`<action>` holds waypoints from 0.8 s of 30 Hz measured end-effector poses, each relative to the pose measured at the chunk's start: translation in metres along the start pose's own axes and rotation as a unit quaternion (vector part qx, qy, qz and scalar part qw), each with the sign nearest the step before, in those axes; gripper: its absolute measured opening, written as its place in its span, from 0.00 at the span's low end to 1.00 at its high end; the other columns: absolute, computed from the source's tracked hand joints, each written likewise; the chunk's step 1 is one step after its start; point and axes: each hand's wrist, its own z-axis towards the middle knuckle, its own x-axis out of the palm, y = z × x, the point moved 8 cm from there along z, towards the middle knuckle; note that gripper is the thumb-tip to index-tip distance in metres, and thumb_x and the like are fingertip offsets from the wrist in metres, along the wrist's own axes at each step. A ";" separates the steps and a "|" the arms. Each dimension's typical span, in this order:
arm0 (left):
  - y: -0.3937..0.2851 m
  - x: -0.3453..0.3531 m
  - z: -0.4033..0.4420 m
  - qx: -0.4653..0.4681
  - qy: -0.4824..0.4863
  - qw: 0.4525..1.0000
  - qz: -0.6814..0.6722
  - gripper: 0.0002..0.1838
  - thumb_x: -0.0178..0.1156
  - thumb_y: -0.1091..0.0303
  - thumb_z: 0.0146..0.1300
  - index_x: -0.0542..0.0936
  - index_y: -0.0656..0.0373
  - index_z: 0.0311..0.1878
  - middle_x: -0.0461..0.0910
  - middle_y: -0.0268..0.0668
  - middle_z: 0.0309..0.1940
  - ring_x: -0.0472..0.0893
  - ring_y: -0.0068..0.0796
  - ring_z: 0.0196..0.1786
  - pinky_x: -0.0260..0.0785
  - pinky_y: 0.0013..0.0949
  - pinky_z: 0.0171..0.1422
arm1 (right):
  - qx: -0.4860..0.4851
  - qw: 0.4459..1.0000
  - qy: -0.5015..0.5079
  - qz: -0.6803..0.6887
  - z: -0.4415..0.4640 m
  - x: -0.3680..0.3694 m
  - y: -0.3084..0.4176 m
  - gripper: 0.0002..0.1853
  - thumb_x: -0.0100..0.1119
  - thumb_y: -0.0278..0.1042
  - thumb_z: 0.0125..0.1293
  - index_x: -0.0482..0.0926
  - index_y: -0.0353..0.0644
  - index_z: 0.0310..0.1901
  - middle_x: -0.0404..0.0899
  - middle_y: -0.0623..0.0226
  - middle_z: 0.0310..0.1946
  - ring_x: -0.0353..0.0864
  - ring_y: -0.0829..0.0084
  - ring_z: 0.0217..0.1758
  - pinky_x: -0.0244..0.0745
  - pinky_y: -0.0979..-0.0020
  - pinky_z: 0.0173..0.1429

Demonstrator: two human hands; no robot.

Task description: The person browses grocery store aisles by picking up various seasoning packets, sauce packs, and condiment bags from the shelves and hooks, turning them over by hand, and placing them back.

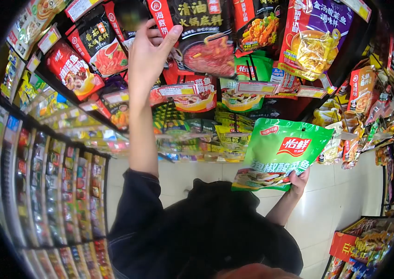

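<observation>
My left hand (149, 56) reaches up to the hanging display, its thumb across the red left edge of a black hotpot seasoning packet (206, 42) and its fingers curled beside that edge. The fingertips are partly hidden. Low on the right, my right hand (299, 181) grips a green pouch of pickled fish seasoning (280, 156) by its lower right corner, thumb on the front. The pouch is tilted, its printed front towards me. A purple and red fish seasoning pouch (313, 37) hangs to the right of the black packet.
Price tags (257, 87) stick out along the rack below the packets. More red pouches (74, 69) hang at the left. Shelves of goods (57, 176) line the left side. A display bin with a red sign (344, 246) stands at the lower right on the tiled floor (318, 223).
</observation>
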 end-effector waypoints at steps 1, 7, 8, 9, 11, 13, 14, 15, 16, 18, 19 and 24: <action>-0.003 0.000 0.000 -0.015 0.004 1.000 -0.016 0.29 0.70 0.49 0.69 0.79 0.69 0.56 0.83 0.32 0.33 0.80 0.16 0.31 0.72 0.24 0.35 | -0.005 1.000 -0.009 0.004 0.002 0.003 0.003 0.39 0.75 0.34 0.57 0.70 0.28 0.68 0.81 0.59 0.60 0.81 0.67 0.60 0.71 0.65 0.67; -0.015 0.004 -0.002 -0.036 0.006 0.975 -0.218 0.19 0.63 0.57 0.75 0.79 0.62 0.58 0.82 0.34 0.50 0.80 0.19 0.47 0.73 0.28 0.54 | -0.038 0.998 -0.027 -0.029 0.034 0.000 0.029 0.33 0.66 0.30 0.61 0.71 0.28 0.67 0.81 0.58 0.60 0.80 0.68 0.61 0.70 0.66 0.68; -0.024 0.006 -0.006 -0.047 0.007 0.953 -0.298 0.20 0.62 0.58 0.76 0.77 0.63 0.61 0.82 0.37 0.55 0.81 0.21 0.52 0.73 0.30 0.59 | -0.044 0.998 -0.030 -0.031 0.041 0.003 0.037 0.31 0.64 0.29 0.62 0.72 0.28 0.67 0.81 0.58 0.60 0.80 0.68 0.61 0.70 0.66 0.69; -0.023 0.000 -0.005 -0.049 -0.003 0.951 -0.304 0.24 0.61 0.59 0.76 0.73 0.63 0.67 0.82 0.38 0.58 0.82 0.24 0.57 0.73 0.31 0.63 | -0.049 0.997 -0.050 -0.028 0.047 0.004 0.043 0.30 0.63 0.29 0.63 0.72 0.28 0.66 0.81 0.58 0.60 0.80 0.68 0.60 0.70 0.65 0.69; -0.032 -0.016 -0.006 -0.089 -0.060 0.949 -0.295 0.24 0.62 0.62 0.75 0.75 0.65 0.67 0.82 0.40 0.61 0.82 0.26 0.60 0.74 0.31 0.65 | -0.061 0.996 -0.066 -0.005 0.060 0.004 0.051 0.27 0.60 0.28 0.66 0.72 0.27 0.66 0.81 0.58 0.60 0.80 0.69 0.60 0.70 0.64 0.69; -0.041 -0.029 -0.012 -0.154 -0.048 0.932 -0.325 0.23 0.63 0.64 0.74 0.77 0.65 0.66 0.83 0.41 0.61 0.82 0.29 0.61 0.73 0.32 0.67 | -0.074 0.996 -0.044 0.001 0.076 0.005 0.059 0.24 0.54 0.25 0.70 0.72 0.27 0.66 0.80 0.56 0.60 0.80 0.68 0.61 0.70 0.65 0.69; -0.044 -0.036 -0.014 -0.149 0.011 0.941 -0.304 0.26 0.63 0.66 0.74 0.73 0.67 0.70 0.81 0.42 0.64 0.81 0.29 0.64 0.70 0.32 0.70 | -0.084 0.994 -0.062 0.023 0.082 0.019 0.071 0.22 0.54 0.26 0.72 0.73 0.27 0.65 0.82 0.56 0.59 0.82 0.68 0.59 0.72 0.65 0.68; -0.051 -0.041 -0.021 -0.136 0.023 0.941 -0.308 0.27 0.61 0.67 0.74 0.71 0.68 0.72 0.80 0.41 0.64 0.80 0.29 0.64 0.69 0.32 0.71 | -0.088 0.995 -0.033 0.023 0.089 0.024 0.077 0.21 0.55 0.27 0.72 0.74 0.27 0.64 0.82 0.56 0.58 0.82 0.68 0.58 0.72 0.66 0.67; -0.059 -0.045 -0.032 -0.123 0.035 0.941 -0.313 0.28 0.60 0.68 0.75 0.69 0.69 0.74 0.79 0.41 0.65 0.79 0.28 0.65 0.68 0.32 0.72 | -0.091 0.996 -0.003 0.023 0.096 0.029 0.081 0.20 0.56 0.28 0.73 0.74 0.27 0.63 0.83 0.56 0.57 0.83 0.68 0.56 0.73 0.66 0.66; -0.048 -0.073 -0.057 -0.086 0.004 0.970 -0.227 0.34 0.62 0.64 0.74 0.64 0.70 0.76 0.79 0.40 0.63 0.79 0.30 0.64 0.68 0.32 0.72 | -0.089 0.996 -0.019 0.009 0.107 0.040 0.092 0.18 0.56 0.30 0.74 0.77 0.28 0.59 0.84 0.57 0.54 0.83 0.71 0.54 0.74 0.68 0.63; -0.025 -0.094 -0.072 -0.075 0.022 0.972 -0.220 0.37 0.65 0.59 0.71 0.66 0.71 0.75 0.79 0.41 0.61 0.80 0.31 0.62 0.69 0.32 0.69 | -0.090 0.996 -0.005 0.004 0.113 0.053 0.101 0.17 0.56 0.31 0.74 0.78 0.29 0.58 0.84 0.60 0.53 0.83 0.73 0.52 0.73 0.69 0.62; 0.069 -0.075 -0.201 -0.130 0.326 0.888 -0.298 0.41 0.70 0.49 0.64 0.69 0.70 0.70 0.78 0.46 0.60 0.80 0.35 0.58 0.71 0.37 0.63 | -0.073 0.992 0.054 -0.085 0.158 0.107 0.133 0.16 0.59 0.37 0.76 0.81 0.35 0.56 0.85 0.70 0.47 0.80 0.82 0.48 0.72 0.77 0.56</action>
